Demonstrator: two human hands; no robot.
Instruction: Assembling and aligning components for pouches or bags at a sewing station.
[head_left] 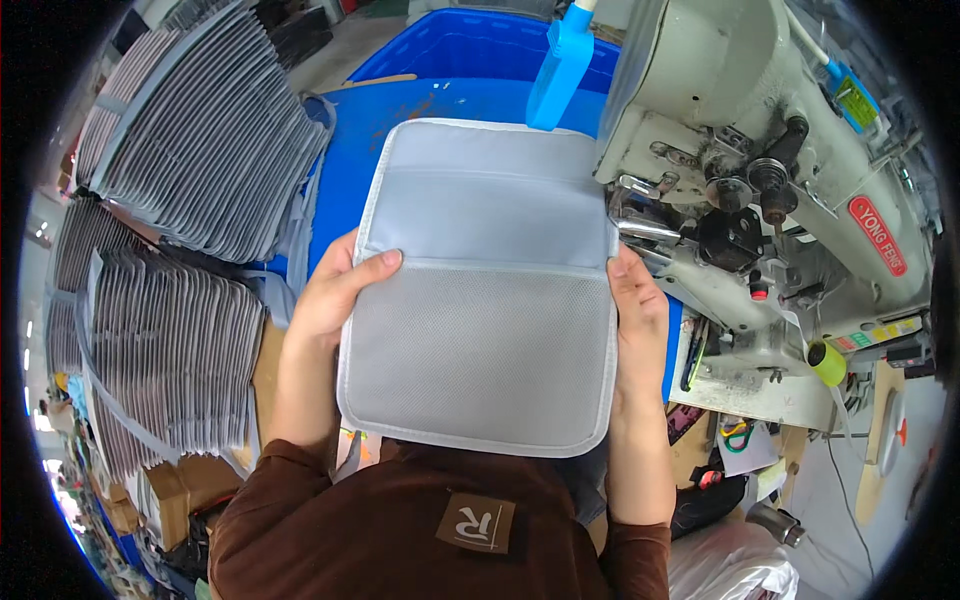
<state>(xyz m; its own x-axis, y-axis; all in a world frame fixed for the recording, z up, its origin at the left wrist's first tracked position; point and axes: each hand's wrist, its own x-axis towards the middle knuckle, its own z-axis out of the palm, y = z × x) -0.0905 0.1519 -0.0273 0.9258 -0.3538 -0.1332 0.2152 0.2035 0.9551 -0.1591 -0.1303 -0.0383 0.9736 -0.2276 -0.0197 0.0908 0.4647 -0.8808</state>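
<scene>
- Blue desk [352, 150] behind the work, with a blue bin [440, 48] at its far end; a pale sewing machine [700, 60] fills the right side.
- Banded grey stacks [200, 145] stand on the left; the bands probably keep the many thin layers from sliding apart.
- One grey panel [480, 340], mesh on its nearer part and with a pale bound edge, lies between the hands, partly above the lap; whether it rests on the desk, I cannot tell.
- Left hand [335, 285] grips the left edge, thumb on top near the cross seam; right hand [640, 315] grasps the opposite edge; holding both sides likely keeps it flat and steady, face up.
</scene>
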